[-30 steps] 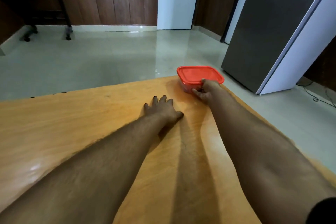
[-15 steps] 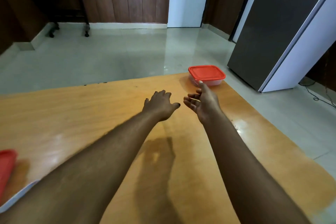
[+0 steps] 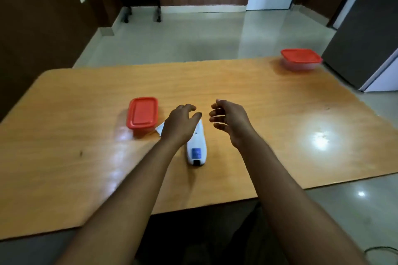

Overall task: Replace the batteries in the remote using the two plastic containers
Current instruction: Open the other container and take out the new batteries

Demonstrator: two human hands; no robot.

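Observation:
A white remote (image 3: 196, 148) lies face down on the wooden table (image 3: 269, 127), its back showing a blue label and a dark slot at the near end. My left hand (image 3: 179, 123) hovers over its far end, fingers apart, holding nothing. To the right, my right hand (image 3: 229, 119) floats above the table, fingers curled loosely and empty. A clear plastic container with a red lid (image 3: 142, 114) stands just left of my left hand. A second container with a red lid (image 3: 300, 59) sits at the table's far right corner. A white piece (image 3: 160, 128) peeks out under my left hand.
A dark grey fridge (image 3: 366, 28) stands right of the table. Beyond the far table edge lies a glossy tiled floor (image 3: 193, 36) with wooden wall panels and a white door behind. A cable lies on the floor at the lower right.
My right hand let go of the far-right container and drew back. The view swung left and down, bringing the remote and the left container into sight. Both hands now hover near the remote.

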